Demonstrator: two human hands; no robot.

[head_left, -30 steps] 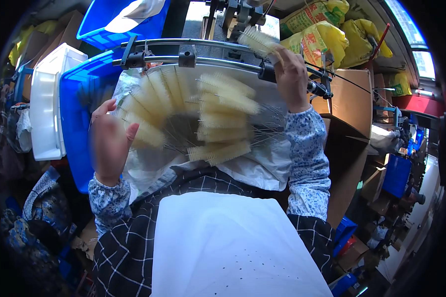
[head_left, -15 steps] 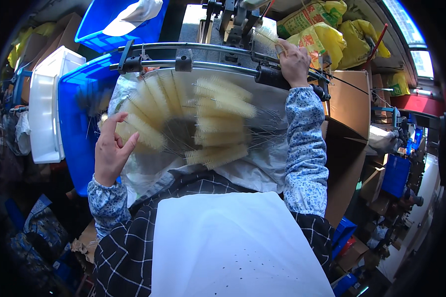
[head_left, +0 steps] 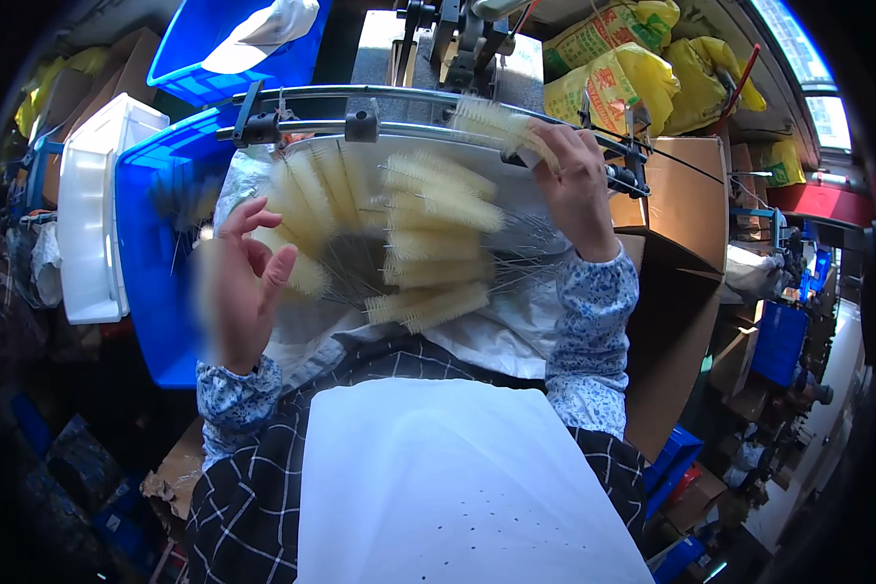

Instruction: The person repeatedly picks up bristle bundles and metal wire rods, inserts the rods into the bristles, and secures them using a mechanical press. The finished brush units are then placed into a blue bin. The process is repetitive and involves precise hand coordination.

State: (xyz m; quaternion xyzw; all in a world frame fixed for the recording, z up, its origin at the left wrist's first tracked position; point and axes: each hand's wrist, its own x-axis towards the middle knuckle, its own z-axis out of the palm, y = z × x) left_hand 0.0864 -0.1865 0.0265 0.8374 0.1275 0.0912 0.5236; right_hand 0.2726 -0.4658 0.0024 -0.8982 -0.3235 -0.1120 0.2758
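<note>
Between the fingers of my right hand (head_left: 576, 190) is a cream bristle brush (head_left: 487, 122), its bristled part lying across the front metal rail (head_left: 419, 128). My left hand (head_left: 238, 287) is partly smeared by motion. Its fingers and thumb are apart, with nothing seen in them, over the left end of a fan of similar brushes (head_left: 307, 190). A second stack of brushes (head_left: 433, 243) lies to the right of that fan, thin wire stems pointing right. Both groups rest on a pale sheet (head_left: 501, 336) in front of me.
Beyond the rails stands a dark metal machine (head_left: 462, 58). At left are a blue bin (head_left: 151, 321) holding more brushes and a white tray (head_left: 88, 214). A white cap lies in another blue bin (head_left: 180, 58). Cardboard boxes (head_left: 686, 204) and yellow sacks (head_left: 608, 88) stand at right.
My right hand has come toward me from the far side of the rails, bringing the brush left and nearer. My left hand has shifted slightly right, staying open.
</note>
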